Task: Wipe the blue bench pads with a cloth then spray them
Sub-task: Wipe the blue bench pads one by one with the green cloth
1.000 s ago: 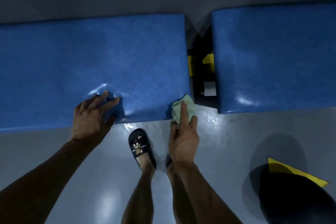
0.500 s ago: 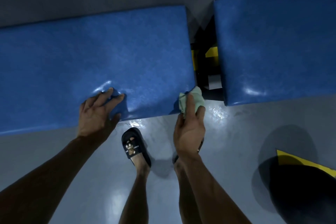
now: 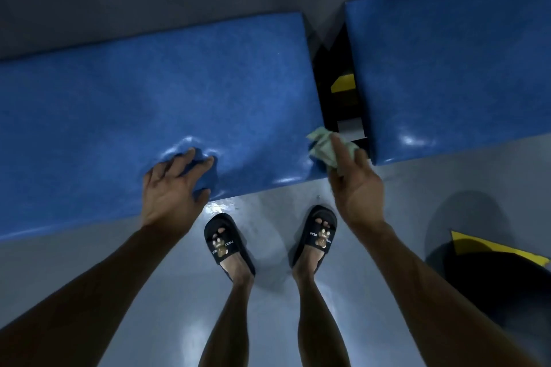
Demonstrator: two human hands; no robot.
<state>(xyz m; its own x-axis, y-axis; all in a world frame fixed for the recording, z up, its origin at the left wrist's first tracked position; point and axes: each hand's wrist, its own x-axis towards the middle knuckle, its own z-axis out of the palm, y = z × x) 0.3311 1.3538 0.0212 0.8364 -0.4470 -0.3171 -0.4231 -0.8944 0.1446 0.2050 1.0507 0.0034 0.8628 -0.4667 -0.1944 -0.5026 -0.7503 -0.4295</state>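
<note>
Cloth [image 3: 326, 148] (pale green, crumpled) sits at the near right corner of the left blue pad [image 3: 155, 104], pinched in the right hand [image 3: 354, 185], forefinger laid over it. Left hand [image 3: 171, 188] presses the pad's near edge, fingers [image 3: 186, 158] spread wide and denting the vinyl. Right blue pad [image 3: 453, 74] lies beside it across a dark gap. Two black slides [image 3: 222, 243] on the grey floor [image 3: 89, 247].
</note>
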